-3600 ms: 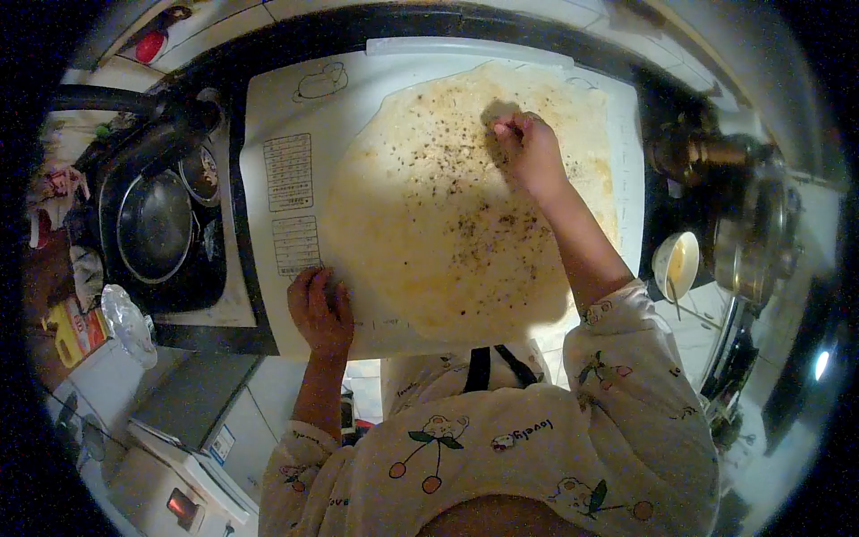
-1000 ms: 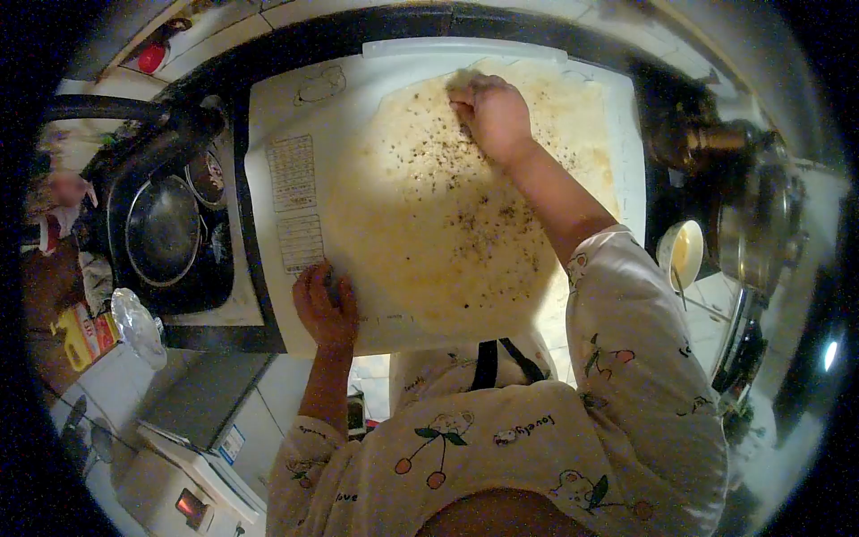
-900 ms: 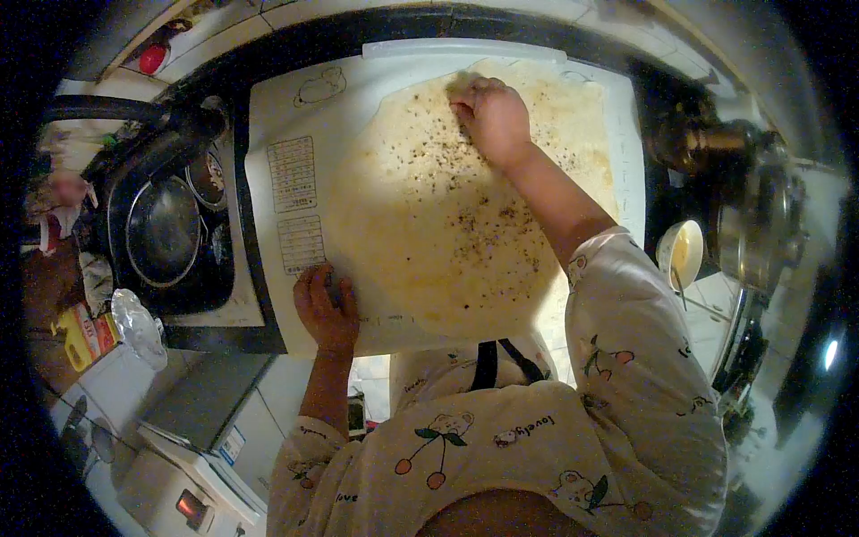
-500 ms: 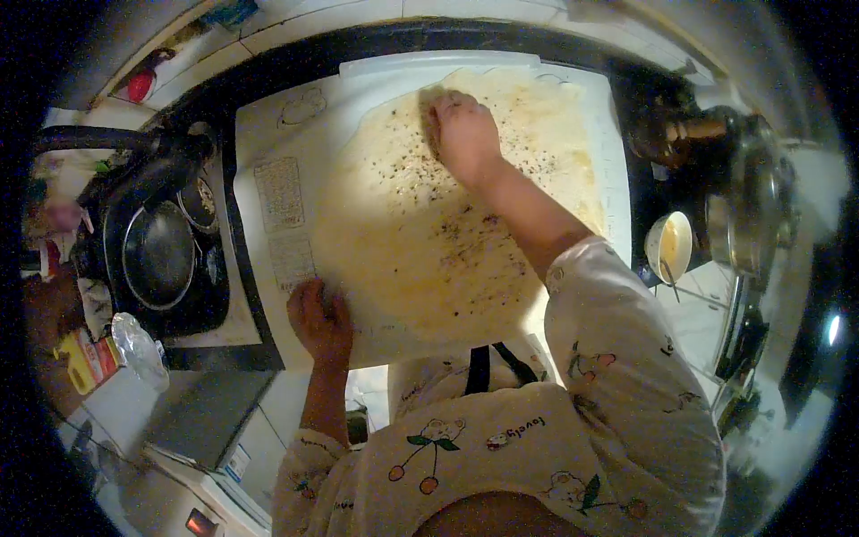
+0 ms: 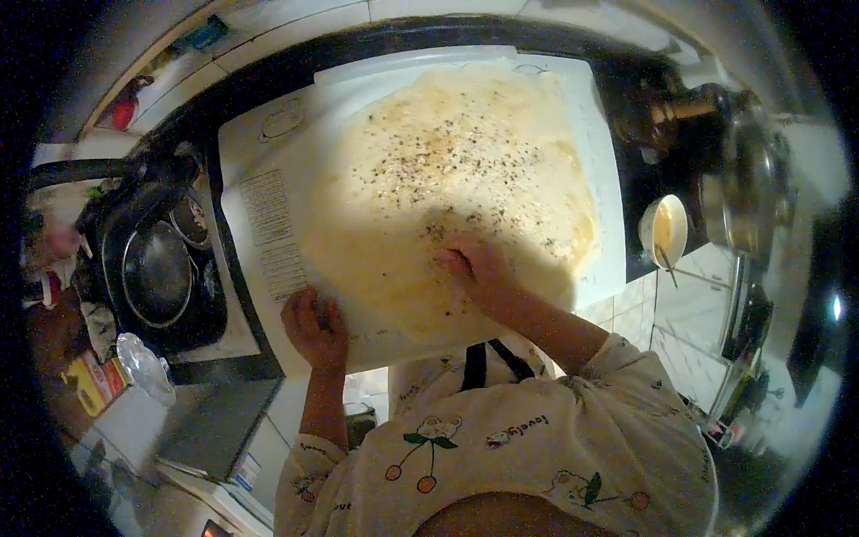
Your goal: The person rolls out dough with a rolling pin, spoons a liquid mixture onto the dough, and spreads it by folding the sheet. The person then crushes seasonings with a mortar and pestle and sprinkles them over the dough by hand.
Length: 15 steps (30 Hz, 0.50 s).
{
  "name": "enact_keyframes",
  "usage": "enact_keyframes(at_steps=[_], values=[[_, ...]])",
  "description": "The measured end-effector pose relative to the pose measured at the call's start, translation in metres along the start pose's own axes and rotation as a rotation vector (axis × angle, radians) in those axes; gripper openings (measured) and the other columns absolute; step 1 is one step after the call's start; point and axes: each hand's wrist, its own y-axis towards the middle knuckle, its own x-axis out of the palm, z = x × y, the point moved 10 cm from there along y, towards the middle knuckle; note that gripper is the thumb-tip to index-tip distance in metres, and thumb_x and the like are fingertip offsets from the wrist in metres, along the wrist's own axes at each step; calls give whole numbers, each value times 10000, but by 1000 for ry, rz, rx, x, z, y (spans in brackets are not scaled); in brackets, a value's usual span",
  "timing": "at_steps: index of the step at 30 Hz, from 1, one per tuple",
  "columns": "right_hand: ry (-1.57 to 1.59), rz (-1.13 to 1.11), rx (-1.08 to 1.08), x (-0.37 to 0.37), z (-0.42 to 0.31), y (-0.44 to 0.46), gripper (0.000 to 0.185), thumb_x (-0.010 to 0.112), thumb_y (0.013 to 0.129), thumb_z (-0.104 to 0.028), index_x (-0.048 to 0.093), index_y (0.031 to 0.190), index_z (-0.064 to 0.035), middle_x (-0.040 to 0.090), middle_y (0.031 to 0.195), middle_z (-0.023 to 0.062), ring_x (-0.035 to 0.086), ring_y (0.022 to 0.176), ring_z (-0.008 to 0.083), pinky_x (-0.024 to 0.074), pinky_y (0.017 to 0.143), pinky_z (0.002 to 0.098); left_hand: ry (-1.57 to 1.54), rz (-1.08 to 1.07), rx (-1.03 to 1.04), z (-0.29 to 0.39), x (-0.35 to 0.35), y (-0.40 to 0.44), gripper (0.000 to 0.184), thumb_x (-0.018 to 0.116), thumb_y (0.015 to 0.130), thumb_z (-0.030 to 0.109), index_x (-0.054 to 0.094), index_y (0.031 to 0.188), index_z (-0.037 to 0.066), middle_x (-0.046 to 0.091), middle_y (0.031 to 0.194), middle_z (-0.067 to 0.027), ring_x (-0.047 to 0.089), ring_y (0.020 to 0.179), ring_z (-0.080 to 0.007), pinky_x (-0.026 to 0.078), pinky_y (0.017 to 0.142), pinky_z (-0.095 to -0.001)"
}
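A wide, thin sheet of pale dough covers most of a white printed mat. Its surface glistens with yellowish smears, and dark specks are scattered over its middle and right. My right hand is over the near middle of the dough, fingers curled together and pointing down; whatever they may hold is hidden. At the mat's near left edge, my left hand rests with loosely bent fingers, thumb apart, left of the dough. A bowl with yellow liquid and a utensil stands right of the mat.
On the left is a stove with a dark pan. A foil-like silver dish and a yellow-and-red package sit near it. Metal pots stand at the far right. Tiled wall runs behind the dark counter.
My right hand has come from the far part of the dough back toward me, to the near middle. The left hand stays on the mat's edge. The whole view has shifted slightly.
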Motion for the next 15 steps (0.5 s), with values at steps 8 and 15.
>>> enact_keyframes(at_steps=[8, 15], values=[[161, 114, 176, -28, 12, -24, 121, 619, 773, -114, 602, 863, -35, 564, 765, 56, 512, 662, 123, 438, 610, 254, -28, 10, -3, 2, -1, 1, 316, 610, 732, 120, 517, 1017, 19, 489, 1018, -188, 488, 927, -333, 422, 801, -427], [301, 189, 377, -35, 46, -35, 66, 603, 766, -29, 617, 830, -34, 574, 756, 17, 508, 629, 62, 421, 575, 198, 50, -21, 13, 2, 3, 1, 301, 590, 762, 165, 523, 1013, 14, 489, 1022, -185, 483, 946, -339, 425, 811, -416]])
